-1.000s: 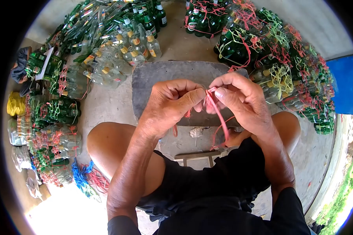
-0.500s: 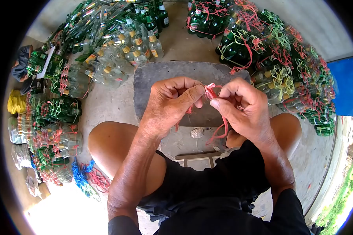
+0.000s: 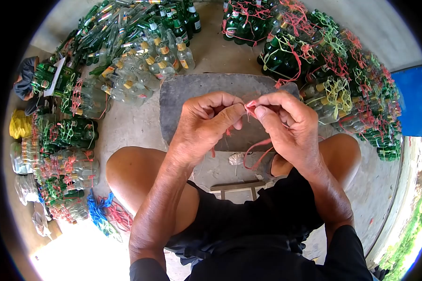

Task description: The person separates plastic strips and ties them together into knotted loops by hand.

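Head view: pinched pink cord [image 3: 251, 107] with left hand [image 3: 204, 122] and right hand [image 3: 293, 129], above dark board [image 3: 176, 100]. Trailed a loop below right hand. Noted tied bottles [image 3: 244, 32] far right, loose bottles [image 3: 185, 55] far left.

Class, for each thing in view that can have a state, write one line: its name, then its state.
Left hand: closed, pinching the pink cord
Right hand: closed, pinching the pink cord
Pink cord: held at the fingertips, partly hanging in a loop
Dark board: lying flat
Clear bottle with orange label: upright
Green bottles at right: tied with cord
Blue cord: loose, heaped
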Available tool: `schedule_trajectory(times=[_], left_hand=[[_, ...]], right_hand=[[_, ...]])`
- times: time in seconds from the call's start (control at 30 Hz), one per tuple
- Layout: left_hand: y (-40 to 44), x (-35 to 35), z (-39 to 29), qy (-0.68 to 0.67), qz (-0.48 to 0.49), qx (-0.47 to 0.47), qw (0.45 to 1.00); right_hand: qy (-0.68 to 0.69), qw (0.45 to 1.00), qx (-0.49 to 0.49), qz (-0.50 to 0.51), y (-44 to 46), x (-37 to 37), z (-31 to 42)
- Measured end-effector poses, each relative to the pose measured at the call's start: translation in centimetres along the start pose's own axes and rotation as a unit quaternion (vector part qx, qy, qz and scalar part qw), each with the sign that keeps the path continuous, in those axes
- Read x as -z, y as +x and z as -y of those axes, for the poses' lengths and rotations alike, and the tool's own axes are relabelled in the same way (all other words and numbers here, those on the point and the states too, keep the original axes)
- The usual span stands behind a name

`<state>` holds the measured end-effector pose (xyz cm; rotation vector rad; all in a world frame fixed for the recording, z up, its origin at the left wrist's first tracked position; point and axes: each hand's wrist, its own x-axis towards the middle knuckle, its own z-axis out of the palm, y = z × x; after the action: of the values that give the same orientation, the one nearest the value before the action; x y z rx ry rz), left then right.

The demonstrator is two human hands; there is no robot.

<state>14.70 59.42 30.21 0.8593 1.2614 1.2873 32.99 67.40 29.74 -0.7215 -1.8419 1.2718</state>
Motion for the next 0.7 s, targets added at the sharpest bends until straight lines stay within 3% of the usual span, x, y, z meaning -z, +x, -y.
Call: schedule_trajectory(times=[0.33,0.43,0.57,0.7], left_hand=[[-0.1,0.0,-0.4,-0.009,0.029,0.050,0.998],[-0.1,-0.1,-0.2,-0.031,0.048,0.037,0.998],[-0.2,0.1,0.0,-0.022,0.056,0.022,0.998],[0.0,-0.4,0.9,0.040,0.001,-0.057,0.998]], right_hand=[[-0.018,0.998,0.026,0.051,0.4,0.7,-0.2],[0.083,0.990,-0.102,0.057,0.4,0.7,1.1],[0.075,0.976,-0.184,0.094,1.1,1.6,2.1],[0.051,0.977,-0.186,0.088,1.1,1.4,1.5]])
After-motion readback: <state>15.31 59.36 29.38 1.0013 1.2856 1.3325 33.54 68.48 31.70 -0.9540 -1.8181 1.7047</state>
